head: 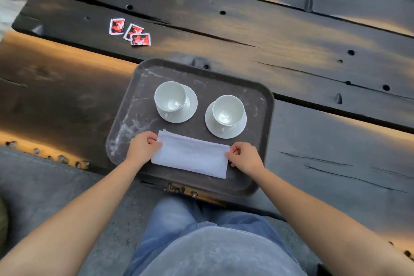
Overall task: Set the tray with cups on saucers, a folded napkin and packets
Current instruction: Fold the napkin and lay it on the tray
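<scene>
White folded napkin [191, 155] laid along near edge of tray [267, 105]. Left short edge pinched by left hand [143, 147], right short edge by right hand [245, 158]. Cloth judged soft, light, limp; fold likely lost if lifted by one corner, so both ends best held. Two cups [170, 96] seated on saucers [191, 105] behind napkin; judged fragile, easily tipped. Three red packets [130, 32] noted on wooden table [291, 51], well apart from tray; judged light, slick, best pinched at edges.

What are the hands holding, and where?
The napkin: the left hand pinches its left end, the right hand its right end.
</scene>
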